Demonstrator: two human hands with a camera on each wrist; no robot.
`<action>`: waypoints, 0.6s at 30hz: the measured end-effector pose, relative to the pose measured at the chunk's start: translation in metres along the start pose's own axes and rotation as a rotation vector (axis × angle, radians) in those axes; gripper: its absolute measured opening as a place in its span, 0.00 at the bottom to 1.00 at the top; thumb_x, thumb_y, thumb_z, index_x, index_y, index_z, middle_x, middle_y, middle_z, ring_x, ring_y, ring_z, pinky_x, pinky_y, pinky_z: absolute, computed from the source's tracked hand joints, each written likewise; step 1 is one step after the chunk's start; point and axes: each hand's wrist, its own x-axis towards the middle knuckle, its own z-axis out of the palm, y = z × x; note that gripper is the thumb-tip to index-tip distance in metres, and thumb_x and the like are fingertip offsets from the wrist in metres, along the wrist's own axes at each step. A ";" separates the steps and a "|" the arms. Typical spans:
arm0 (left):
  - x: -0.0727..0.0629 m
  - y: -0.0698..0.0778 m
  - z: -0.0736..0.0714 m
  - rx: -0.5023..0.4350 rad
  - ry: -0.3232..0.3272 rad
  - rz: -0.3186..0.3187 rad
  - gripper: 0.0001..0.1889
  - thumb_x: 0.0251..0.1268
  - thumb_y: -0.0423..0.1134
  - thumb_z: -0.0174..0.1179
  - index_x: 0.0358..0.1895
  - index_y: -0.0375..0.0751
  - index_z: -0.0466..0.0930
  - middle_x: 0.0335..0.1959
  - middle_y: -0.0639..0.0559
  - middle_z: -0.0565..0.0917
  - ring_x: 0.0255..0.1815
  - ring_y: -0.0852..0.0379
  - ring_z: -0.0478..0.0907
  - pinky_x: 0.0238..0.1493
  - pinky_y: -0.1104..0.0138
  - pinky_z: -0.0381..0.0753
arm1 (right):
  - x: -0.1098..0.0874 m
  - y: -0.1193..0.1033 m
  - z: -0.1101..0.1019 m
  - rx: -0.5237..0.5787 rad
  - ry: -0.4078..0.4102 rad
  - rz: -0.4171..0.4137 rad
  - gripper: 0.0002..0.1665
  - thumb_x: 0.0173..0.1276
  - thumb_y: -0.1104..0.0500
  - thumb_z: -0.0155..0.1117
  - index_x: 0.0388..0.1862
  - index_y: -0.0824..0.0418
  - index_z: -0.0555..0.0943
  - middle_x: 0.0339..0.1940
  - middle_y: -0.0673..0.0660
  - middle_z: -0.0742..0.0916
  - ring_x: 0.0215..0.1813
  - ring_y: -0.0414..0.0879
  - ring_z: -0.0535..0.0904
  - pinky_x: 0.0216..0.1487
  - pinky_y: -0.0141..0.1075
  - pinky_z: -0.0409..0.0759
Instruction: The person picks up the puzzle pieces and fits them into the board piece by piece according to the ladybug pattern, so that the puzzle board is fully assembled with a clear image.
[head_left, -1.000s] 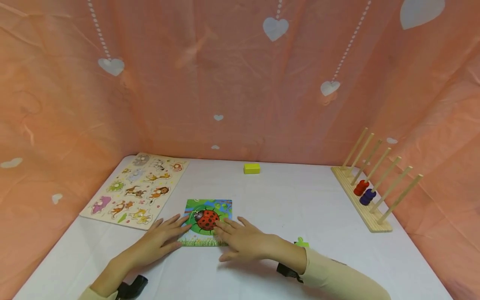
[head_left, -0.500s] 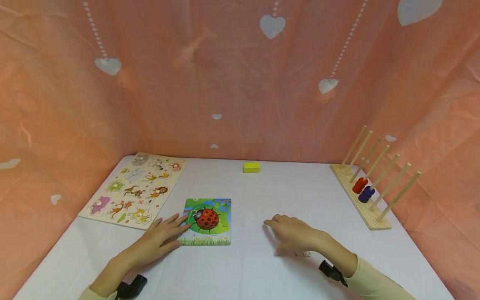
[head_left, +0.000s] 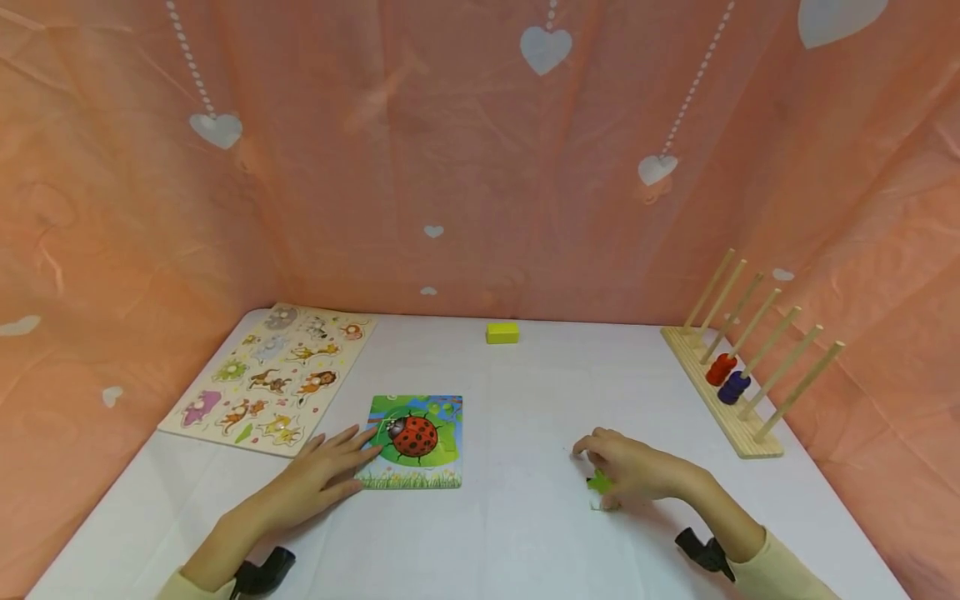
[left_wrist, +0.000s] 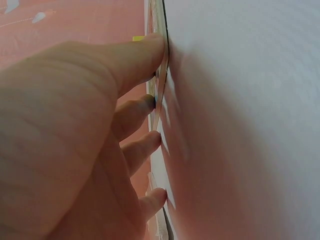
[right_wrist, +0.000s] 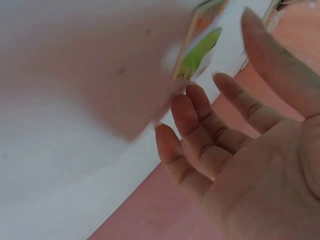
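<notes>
A square ladybug puzzle lies on the white table, its picture in green, blue and red. My left hand rests along its left edge, fingers spread straight over it; the left wrist view shows those fingertips at the edge of the board. To the right, my right hand is low over the table around a small green and white puzzle piece. In the right wrist view the fingers are loosely bent, their tips close to this piece, the thumb well apart from them. Part of the piece is hidden by the hand.
At the back left lies a wooden animal peg puzzle. A yellow block stands at the back middle. On the right is a wooden peg rack with tall rods and red and blue beads. Orange cloth surrounds the table.
My right hand has left the ladybug puzzle and moved right to the small puzzle piece, its fingers bending down around it. My left hand has stayed at the puzzle's left edge.
</notes>
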 end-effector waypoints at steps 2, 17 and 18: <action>0.000 0.000 0.000 0.013 0.006 0.013 0.26 0.71 0.46 0.60 0.69 0.41 0.74 0.75 0.39 0.64 0.75 0.30 0.55 0.64 0.26 0.45 | -0.002 0.001 0.001 -0.017 0.013 -0.004 0.37 0.48 0.64 0.82 0.59 0.63 0.76 0.40 0.50 0.74 0.42 0.42 0.67 0.42 0.34 0.70; 0.000 -0.002 0.001 0.003 -0.001 0.003 0.26 0.72 0.48 0.59 0.69 0.41 0.74 0.75 0.39 0.65 0.76 0.31 0.54 0.65 0.27 0.44 | -0.003 0.002 0.007 -0.086 0.049 -0.044 0.29 0.47 0.67 0.81 0.47 0.57 0.77 0.34 0.47 0.72 0.37 0.39 0.66 0.35 0.32 0.69; 0.000 -0.002 0.001 0.007 -0.002 0.002 0.26 0.72 0.48 0.59 0.69 0.42 0.74 0.75 0.39 0.64 0.76 0.31 0.54 0.65 0.27 0.44 | -0.004 0.002 0.007 -0.079 0.047 -0.046 0.28 0.47 0.67 0.81 0.46 0.57 0.77 0.34 0.47 0.72 0.37 0.39 0.66 0.35 0.32 0.69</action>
